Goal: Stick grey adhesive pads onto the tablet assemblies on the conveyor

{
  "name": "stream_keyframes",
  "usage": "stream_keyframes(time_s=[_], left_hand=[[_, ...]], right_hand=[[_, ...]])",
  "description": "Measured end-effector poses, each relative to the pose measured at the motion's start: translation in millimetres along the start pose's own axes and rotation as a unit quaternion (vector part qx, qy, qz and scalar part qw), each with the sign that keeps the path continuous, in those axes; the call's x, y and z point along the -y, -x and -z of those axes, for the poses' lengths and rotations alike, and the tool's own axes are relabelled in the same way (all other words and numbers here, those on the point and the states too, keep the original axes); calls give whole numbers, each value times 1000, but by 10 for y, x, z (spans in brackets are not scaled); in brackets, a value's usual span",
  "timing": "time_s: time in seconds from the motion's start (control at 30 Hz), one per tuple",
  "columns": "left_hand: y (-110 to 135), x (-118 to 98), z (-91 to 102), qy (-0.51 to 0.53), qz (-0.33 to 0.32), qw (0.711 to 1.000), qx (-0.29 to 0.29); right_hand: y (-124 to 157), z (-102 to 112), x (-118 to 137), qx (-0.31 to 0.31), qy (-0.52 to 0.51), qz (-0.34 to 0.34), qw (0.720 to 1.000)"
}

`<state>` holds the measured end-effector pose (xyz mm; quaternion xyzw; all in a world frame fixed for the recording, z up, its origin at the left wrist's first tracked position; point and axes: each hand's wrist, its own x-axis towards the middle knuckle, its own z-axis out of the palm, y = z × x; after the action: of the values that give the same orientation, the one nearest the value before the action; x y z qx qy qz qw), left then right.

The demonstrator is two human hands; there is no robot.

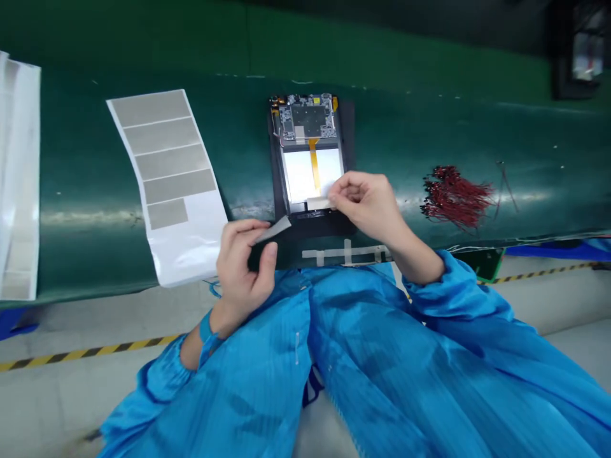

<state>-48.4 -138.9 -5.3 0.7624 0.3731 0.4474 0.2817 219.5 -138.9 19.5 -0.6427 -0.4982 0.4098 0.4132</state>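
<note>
An opened tablet [314, 172] lies on the bench, its circuit board [308, 119] at the far end and an orange ribbon cable [314, 162] running down over a bright silver area. My right hand [367, 203] pinches the right end of a pale tape strip [317, 203] at the tablet's near edge. Left of it, my left hand [245, 261] holds a flat grey strip [274, 230] between its fingers, the strip's tip close to the tablet's near left corner. A dark pad [348, 140] lies under the tablet.
A white backing sheet [186, 257] with several grey stickers lies to the left, more sheets [21, 178] at the far left. A bundle of red wires [456, 197] sits on the right. Pale tape strips [347, 253] stick to the bench's front edge. A dark device [575, 57] stands far right.
</note>
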Motion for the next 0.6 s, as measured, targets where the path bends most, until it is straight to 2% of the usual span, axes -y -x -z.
stream_keyframes(time_s=[0.13,0.3,0.6], left_hand=[[95,22,-114,-34,-74,996,46],[106,-5,-171,-72,-129,983,108],[113,28,-313,-79,-143,979,120]], right_hand=[[31,-119,-69,18,-1,-35,999],[-5,-158,-59,23,28,-39,999],[-6,-165,-34,21,41,-51,998]])
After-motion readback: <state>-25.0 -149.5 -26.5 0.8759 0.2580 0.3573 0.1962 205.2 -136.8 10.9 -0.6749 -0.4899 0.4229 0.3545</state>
